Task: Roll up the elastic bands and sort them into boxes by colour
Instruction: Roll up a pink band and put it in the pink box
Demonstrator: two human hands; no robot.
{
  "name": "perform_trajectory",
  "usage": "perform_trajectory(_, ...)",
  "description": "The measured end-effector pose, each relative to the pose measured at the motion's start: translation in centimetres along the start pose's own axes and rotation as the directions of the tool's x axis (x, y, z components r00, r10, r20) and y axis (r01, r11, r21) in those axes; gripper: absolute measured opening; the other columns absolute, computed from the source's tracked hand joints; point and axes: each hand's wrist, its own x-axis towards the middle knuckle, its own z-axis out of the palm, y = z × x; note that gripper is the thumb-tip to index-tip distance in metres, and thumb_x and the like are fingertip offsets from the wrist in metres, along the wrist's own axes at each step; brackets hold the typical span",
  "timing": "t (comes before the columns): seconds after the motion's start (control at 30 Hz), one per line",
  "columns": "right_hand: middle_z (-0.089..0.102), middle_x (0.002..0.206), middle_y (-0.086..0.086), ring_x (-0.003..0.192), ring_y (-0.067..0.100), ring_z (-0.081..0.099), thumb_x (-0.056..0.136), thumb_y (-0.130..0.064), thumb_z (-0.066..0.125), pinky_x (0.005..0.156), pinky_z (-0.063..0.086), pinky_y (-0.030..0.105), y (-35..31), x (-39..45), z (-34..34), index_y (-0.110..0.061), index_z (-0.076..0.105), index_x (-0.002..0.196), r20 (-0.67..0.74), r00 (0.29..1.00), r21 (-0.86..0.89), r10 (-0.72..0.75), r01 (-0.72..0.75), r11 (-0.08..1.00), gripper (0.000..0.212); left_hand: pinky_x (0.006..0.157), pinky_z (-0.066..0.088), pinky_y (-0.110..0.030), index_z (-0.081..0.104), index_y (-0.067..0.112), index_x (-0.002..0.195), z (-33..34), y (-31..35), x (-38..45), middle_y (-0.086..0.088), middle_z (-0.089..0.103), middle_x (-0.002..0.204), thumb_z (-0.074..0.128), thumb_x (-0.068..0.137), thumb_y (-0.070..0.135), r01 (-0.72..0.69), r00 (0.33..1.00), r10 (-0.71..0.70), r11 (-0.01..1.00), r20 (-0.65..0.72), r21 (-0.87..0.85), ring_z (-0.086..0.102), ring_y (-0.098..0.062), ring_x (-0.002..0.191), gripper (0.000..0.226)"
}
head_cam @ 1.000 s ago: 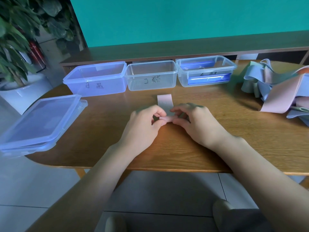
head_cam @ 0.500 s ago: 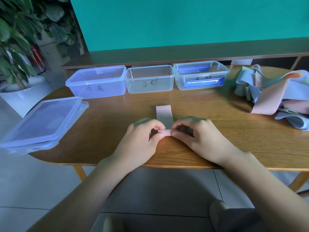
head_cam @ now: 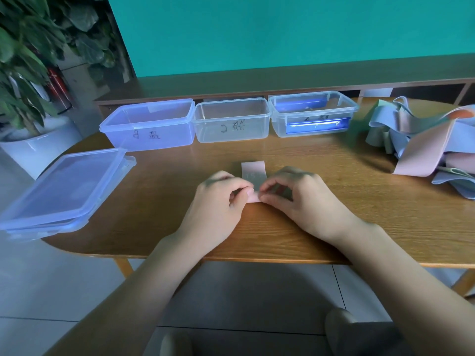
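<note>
Early in the job, by the look of things. Pink band (head_cam: 253, 170) lying flat on the table (head_cam: 334, 201), its near end turned into a small roll caught between both sets of fingertips; the short unrolled tail runs away beyond them. Left hand (head_cam: 218, 204) curled, thumb and forefinger pinching the roll's left end. Right hand (head_cam: 295, 199) likewise curled, fingertips pinching the right end, just touching the left's. Only a little tail left to wind, then a drop into a box.

Well beyond the fingertips, three open boxes in a row: blue box (head_cam: 149, 127) to the left, clear box (head_cam: 231, 122) straight ahead, right box (head_cam: 313, 114) with something blue inside, unclear what. No rolled bands visible in the first two. Far right of the right hand, a loose pile (head_cam: 421, 140) of blue and pink bands, unrolled: most of the work remaining. Lids (head_cam: 61, 191) stacked off to the left of the left hand.
</note>
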Motion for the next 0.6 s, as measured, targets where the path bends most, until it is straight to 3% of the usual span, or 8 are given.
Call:
perform_trajectory(0.07,0.066,0.095,-0.01,0.085,0.007,0.063,0.092,-0.031,0.073,0.084,0.052,0.031,0.2,0.3,0.1,-0.027,0.075,0.097,-0.006,1.0,-0.013,0.006,-0.007,1.0,0.007,0.073,0.039,-0.006,0.077,0.026,0.094,-0.2,0.1,0.2,0.012,0.066,0.095,0.069,0.091,0.021,-0.016,1.0,0.016,0.999,-0.011,-0.043,0.06,-0.007,0.082,0.01)
perform_trajectory(0.17,0.068,0.095,-0.008,0.085,0.01,0.063,0.094,-0.03,0.07,0.082,0.051,0.033,0.4,0.8,0.2,-0.026,0.077,0.1,-0.012,1.0,-0.043,0.0,-0.001,0.999,0.01,0.07,0.038,-0.006,0.074,0.033,0.09,-0.3,0.3,0.2,0.017,0.064,0.093,0.074,0.088,0.029,0.005,0.999,-0.002,0.997,0.042,-0.079,0.059,-0.004,0.081,0.005)
perform_trajectory(0.33,0.066,0.104,-0.005,0.088,0.01,0.061,0.091,-0.03,0.073,0.086,0.048,0.023,0.6,0.7,0.4,-0.022,0.074,0.115,-0.009,1.0,-0.068,0.007,-0.008,0.998,0.025,0.077,0.036,-0.003,0.072,0.033,0.108,0.1,-0.3,0.5,0.02,0.063,0.105,0.074,0.087,0.031,0.029,0.995,-0.027,0.999,0.098,-0.023,0.056,0.003,0.085,0.022)
perform_trajectory(0.47,0.064,0.104,-0.01,0.085,0.002,0.058,0.086,-0.021,0.079,0.084,0.043,0.011,0.6,0.9,0.4,-0.022,0.069,0.116,-0.014,0.999,-0.055,0.049,-0.049,0.997,0.032,0.093,0.047,-0.028,0.065,0.031,0.128,0.3,-0.5,0.7,0.012,0.061,0.121,0.068,0.09,0.041,0.057,0.987,-0.063,0.997,0.151,0.042,0.057,-0.009,0.104,0.039)
perform_trajectory(0.6,0.066,0.104,-0.005,0.087,0.01,0.062,0.088,-0.019,0.076,0.086,0.046,0.024,0.4,1.2,0.4,-0.02,0.071,0.112,-0.031,0.998,-0.088,0.058,-0.061,0.994,0.024,0.096,0.048,-0.033,0.061,0.03,0.135,0.5,-0.3,0.8,0.01,0.054,0.124,0.064,0.093,0.043,0.075,0.981,-0.085,0.995,0.177,0.062,0.055,-0.012,0.112,0.043)
